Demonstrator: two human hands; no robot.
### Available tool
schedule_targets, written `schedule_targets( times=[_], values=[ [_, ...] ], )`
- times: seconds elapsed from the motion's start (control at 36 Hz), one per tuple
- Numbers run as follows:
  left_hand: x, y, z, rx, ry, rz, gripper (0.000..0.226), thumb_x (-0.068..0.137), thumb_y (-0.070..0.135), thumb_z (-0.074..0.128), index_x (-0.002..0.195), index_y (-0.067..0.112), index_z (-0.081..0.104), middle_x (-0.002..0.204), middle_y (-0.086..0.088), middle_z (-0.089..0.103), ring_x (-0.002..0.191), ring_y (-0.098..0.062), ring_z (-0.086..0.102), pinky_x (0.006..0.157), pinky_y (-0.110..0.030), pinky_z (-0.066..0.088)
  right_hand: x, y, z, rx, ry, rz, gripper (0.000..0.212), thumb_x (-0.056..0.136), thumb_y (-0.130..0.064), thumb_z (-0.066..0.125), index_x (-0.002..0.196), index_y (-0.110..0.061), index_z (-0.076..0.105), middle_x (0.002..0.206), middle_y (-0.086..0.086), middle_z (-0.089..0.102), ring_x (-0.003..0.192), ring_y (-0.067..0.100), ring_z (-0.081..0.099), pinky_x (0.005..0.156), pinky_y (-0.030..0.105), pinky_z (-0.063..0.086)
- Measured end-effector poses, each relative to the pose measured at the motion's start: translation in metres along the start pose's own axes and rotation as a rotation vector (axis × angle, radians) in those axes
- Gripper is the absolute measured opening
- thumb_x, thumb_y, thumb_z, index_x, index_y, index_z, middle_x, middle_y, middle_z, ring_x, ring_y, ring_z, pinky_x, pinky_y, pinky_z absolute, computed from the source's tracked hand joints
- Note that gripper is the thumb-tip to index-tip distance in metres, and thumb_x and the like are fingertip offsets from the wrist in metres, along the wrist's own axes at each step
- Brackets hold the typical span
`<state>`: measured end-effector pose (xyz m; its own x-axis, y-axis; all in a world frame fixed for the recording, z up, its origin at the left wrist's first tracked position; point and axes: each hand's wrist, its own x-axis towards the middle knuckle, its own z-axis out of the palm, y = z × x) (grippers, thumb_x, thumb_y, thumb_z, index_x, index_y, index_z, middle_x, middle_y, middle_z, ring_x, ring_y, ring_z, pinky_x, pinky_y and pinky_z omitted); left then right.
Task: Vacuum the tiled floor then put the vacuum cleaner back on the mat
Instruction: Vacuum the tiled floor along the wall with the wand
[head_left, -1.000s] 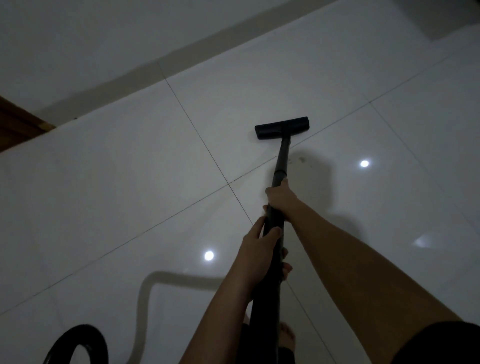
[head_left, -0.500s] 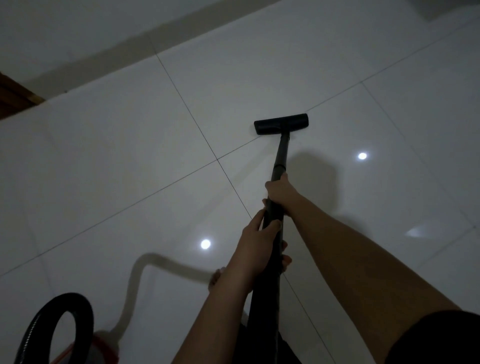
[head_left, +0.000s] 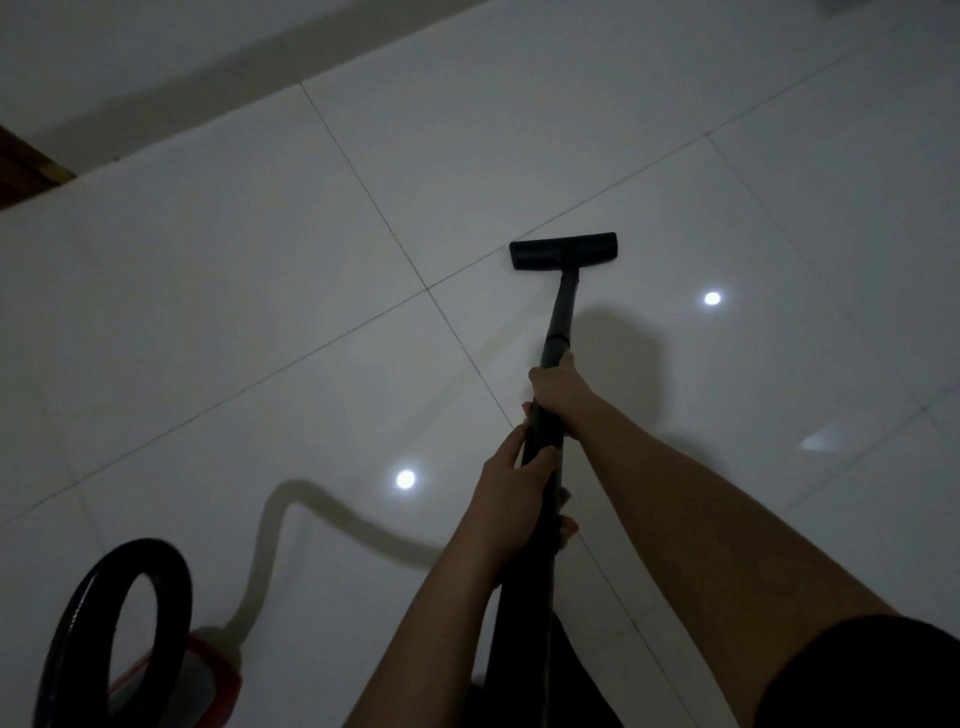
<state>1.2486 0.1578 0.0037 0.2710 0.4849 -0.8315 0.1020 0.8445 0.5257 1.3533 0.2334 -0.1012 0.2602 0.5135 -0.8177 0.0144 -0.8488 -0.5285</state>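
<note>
A black vacuum wand runs from my body out to a flat black floor head resting on the glossy white tiled floor, just past a grout line. My right hand grips the wand further out. Closer to me, my left hand grips it too, fingers wrapped round the tube. At the lower left, the black ribbed hose loops up from the red vacuum body, which is partly out of frame. The mat is not in view.
A pale skirting strip and wall run along the top left, with a brown wooden edge at the far left. Ceiling lights reflect in the tiles. The hose casts a curved shadow on the floor.
The view has shifted so the floor head sits lower and nearer a grout crossing. More of the hose loop and the red vacuum body have come into view at lower left. Both hands keep their grip.
</note>
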Motion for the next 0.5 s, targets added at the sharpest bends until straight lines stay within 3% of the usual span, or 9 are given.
schedule_targets(
  times=[0.08, 0.14, 0.19, 0.28, 0.39, 0.42, 0.5],
  values=[
    [-0.009, -0.010, -0.011, -0.010, 0.003, 0.001, 0.041, 0.097, 0.021, 0.045, 0.138, 0.029, 0.042, 0.074, -0.013, 0.054, 0.045, -0.015, 0.052, 0.039, -0.018, 0.044, -0.007, 0.011, 0.013, 0.013, 0.002, 0.018, 0.057, 0.098, -0.010, 0.041, 0.149, -0.014, 0.016, 0.081, 0.000, 0.039, 0.064, 0.012, 0.046, 0.055, 0.026, 0.043],
    [-0.016, -0.016, -0.020, -0.007, 0.000, 0.006, 0.038, 0.097, 0.020, 0.045, 0.135, 0.028, 0.045, 0.074, -0.013, 0.054, 0.043, -0.013, 0.051, 0.038, -0.016, 0.043, -0.012, 0.018, 0.022, -0.011, 0.020, 0.021, 0.057, 0.097, -0.010, 0.042, 0.149, -0.014, 0.017, 0.077, -0.003, 0.036, 0.063, 0.012, 0.046, 0.057, 0.026, 0.045],
    [-0.023, -0.022, -0.030, -0.018, -0.009, 0.003, 0.032, 0.098, 0.020, 0.045, 0.127, 0.031, 0.047, 0.076, -0.013, 0.053, 0.047, -0.015, 0.051, 0.038, -0.016, 0.043, -0.017, 0.023, 0.034, -0.016, 0.034, 0.031, 0.061, 0.097, -0.012, 0.042, 0.151, -0.015, 0.014, 0.082, 0.000, 0.043, 0.065, 0.015, 0.050, 0.063, 0.032, 0.050],
    [-0.028, -0.034, -0.048, 0.014, -0.005, -0.005, 0.031, 0.097, 0.022, 0.046, 0.127, 0.028, 0.049, 0.073, -0.011, 0.056, 0.051, -0.018, 0.054, 0.045, -0.024, 0.046, -0.027, 0.027, 0.052, -0.039, 0.037, 0.106, 0.069, 0.097, -0.016, 0.041, 0.153, -0.024, 0.002, 0.115, 0.019, 0.054, 0.072, 0.023, 0.060, 0.081, 0.044, 0.057],
    [-0.038, -0.044, -0.080, 0.143, -0.022, 0.012, 0.044, 0.097, 0.025, 0.046, 0.140, 0.031, 0.036, 0.087, -0.009, 0.060, 0.067, -0.024, 0.059, 0.066, -0.033, 0.048, -0.043, 0.037, 0.076, 0.045, 0.011, 0.061, 0.062, 0.097, -0.010, 0.040, 0.151, -0.017, 0.012, 0.115, 0.018, 0.049, 0.062, 0.016, 0.051, 0.062, 0.032, 0.051],
    [-0.042, -0.044, -0.089, 0.155, -0.049, 0.012, 0.042, 0.098, 0.026, 0.046, 0.138, 0.033, 0.037, 0.087, -0.010, 0.059, 0.068, -0.024, 0.058, 0.066, -0.032, 0.048, -0.046, 0.038, 0.083, 0.054, 0.005, 0.069, 0.062, 0.097, -0.010, 0.040, 0.151, -0.018, 0.011, 0.116, 0.021, 0.052, 0.063, 0.016, 0.051, 0.063, 0.033, 0.052],
    [-0.056, -0.043, -0.115, 0.127, -0.115, -0.019, 0.034, 0.098, 0.025, 0.046, 0.127, 0.039, 0.039, 0.077, -0.011, 0.057, 0.056, -0.021, 0.058, 0.047, -0.024, 0.050, -0.054, 0.039, 0.108, 0.034, 0.017, 0.158, 0.070, 0.099, -0.014, 0.037, 0.153, -0.026, -0.005, 0.094, 0.015, 0.055, 0.071, 0.021, 0.060, 0.088, 0.045, 0.054]
  ],
)
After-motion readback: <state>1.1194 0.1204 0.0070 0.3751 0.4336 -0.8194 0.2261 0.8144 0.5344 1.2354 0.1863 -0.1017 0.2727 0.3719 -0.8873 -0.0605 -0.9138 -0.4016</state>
